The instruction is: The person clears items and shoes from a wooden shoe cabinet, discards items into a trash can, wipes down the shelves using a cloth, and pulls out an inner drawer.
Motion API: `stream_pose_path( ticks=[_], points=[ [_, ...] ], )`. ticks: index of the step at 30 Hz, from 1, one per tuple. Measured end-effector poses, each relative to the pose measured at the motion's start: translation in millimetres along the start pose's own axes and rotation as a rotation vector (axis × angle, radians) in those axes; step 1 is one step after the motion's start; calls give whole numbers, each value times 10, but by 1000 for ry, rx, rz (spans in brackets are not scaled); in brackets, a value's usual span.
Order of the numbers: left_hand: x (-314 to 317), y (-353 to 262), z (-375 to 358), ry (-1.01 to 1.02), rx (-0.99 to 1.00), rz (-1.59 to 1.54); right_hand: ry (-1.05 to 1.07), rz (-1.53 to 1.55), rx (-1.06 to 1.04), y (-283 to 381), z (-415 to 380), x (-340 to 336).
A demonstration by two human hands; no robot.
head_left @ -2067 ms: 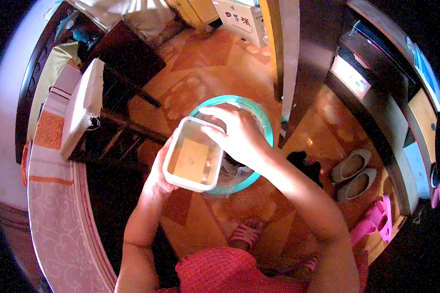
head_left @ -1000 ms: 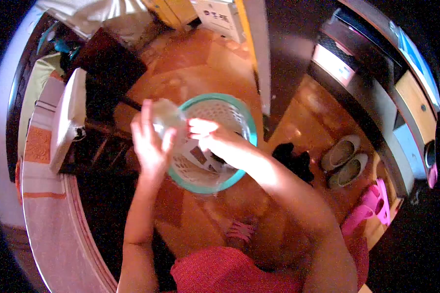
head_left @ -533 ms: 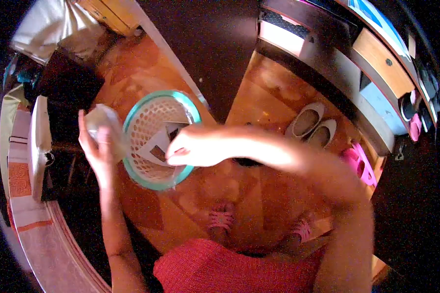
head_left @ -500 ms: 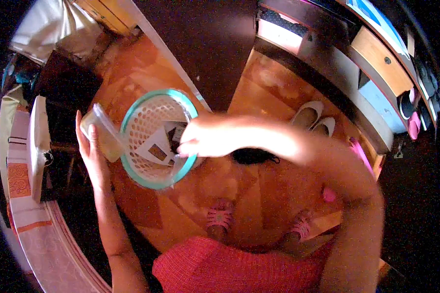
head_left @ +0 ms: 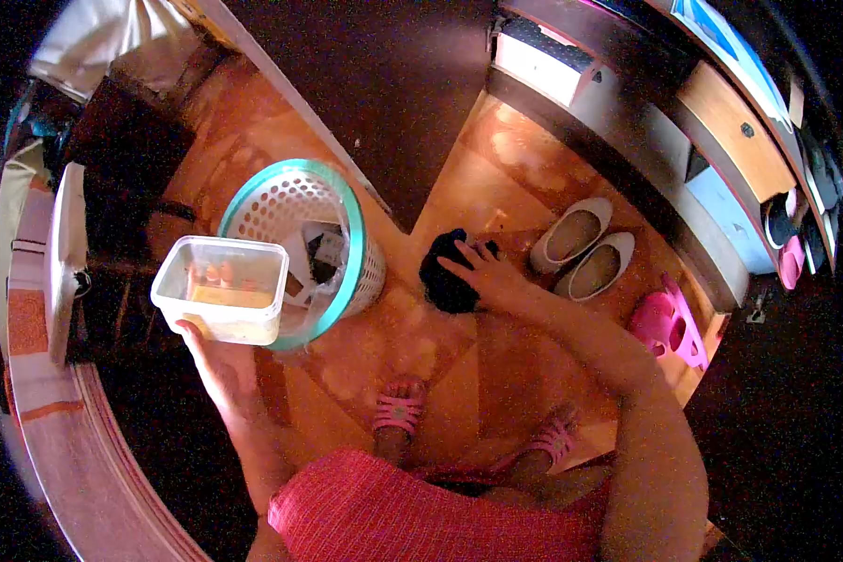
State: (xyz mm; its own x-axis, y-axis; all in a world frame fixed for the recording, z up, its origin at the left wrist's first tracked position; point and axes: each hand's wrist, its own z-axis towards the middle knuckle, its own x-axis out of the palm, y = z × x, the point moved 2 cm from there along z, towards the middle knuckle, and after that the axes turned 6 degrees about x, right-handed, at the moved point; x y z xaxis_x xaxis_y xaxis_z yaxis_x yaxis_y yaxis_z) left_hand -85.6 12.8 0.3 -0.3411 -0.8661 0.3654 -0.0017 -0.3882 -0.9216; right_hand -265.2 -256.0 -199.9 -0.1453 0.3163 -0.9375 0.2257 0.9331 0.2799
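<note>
My left hand (head_left: 220, 375) grips a clear rectangular plastic tub (head_left: 220, 290) from below, thumb against its near wall. Something yellowish shows low in the tub, too blurred to name. Just behind it stands a white perforated basket (head_left: 373, 272) with a turquoise rim, partly hidden by the tub. White and dark scraps (head_left: 323, 255) lie inside the basket. My right hand (head_left: 485, 273) is over a bunched black cloth-like item (head_left: 448, 281) on the floor, its fingers spread across it. The underside of that hand is hidden.
A pair of pale flat shoes (head_left: 571, 234) stands right of my right hand, and pink slippers (head_left: 660, 323) lie farther right. Wooden drawers (head_left: 735, 122) line the right side. A dark panel (head_left: 393, 84) rises ahead. At left is a cloth-covered edge (head_left: 84, 459).
My right hand has left the basket and moved right and down onto the black item. My left hand has turned the tub, so its open top now faces me.
</note>
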Motion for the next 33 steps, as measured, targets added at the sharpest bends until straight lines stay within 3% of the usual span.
stream_pose_path(
  ticks=[2, 3, 5, 8, 10, 19, 22, 25, 27, 29, 30, 32, 33],
  points=[
    [15, 32, -30, -8, -11, -52, -103, 87, -21, -110, 119, 185],
    [8, 49, -38, -11, -22, -70, -45, 384, 86, -185, 210, 193],
    [-46, 79, -50, -18, -29, -87, 19, 679, 189, -325, 277, 211],
    [-119, 116, -15, -87, -29, -185, -69, 563, 9, -409, 214, -132],
    [-108, 88, -13, -97, 9, -189, 17, 1094, 9, -456, 240, -226],
    [-178, 196, 72, -72, -46, -301, 77, 1575, 191, -326, 30, -738],
    [-72, 128, 56, -68, 17, -299, 15, 1789, 53, -151, 9, -989],
    [-100, 115, 66, -16, -34, -379, 60, 1776, 8, -4, -82, -1569],
    [-10, 110, 77, -37, -22, -372, -47, 1732, -28, 1, -172, -2044],
    [10, 97, 86, -58, -15, -370, -336, 1790, -9, 281, -355, -2613],
    [-7, 139, 70, -19, -57, -368, -59, 1877, -12, 211, -323, -2410],
    [69, 163, 65, 43, -98, -332, 46, 1462, 183, 197, -400, -2153],
    [122, 152, 63, 56, -92, -345, 49, 1412, 237, 103, -333, -1869]
  ],
)
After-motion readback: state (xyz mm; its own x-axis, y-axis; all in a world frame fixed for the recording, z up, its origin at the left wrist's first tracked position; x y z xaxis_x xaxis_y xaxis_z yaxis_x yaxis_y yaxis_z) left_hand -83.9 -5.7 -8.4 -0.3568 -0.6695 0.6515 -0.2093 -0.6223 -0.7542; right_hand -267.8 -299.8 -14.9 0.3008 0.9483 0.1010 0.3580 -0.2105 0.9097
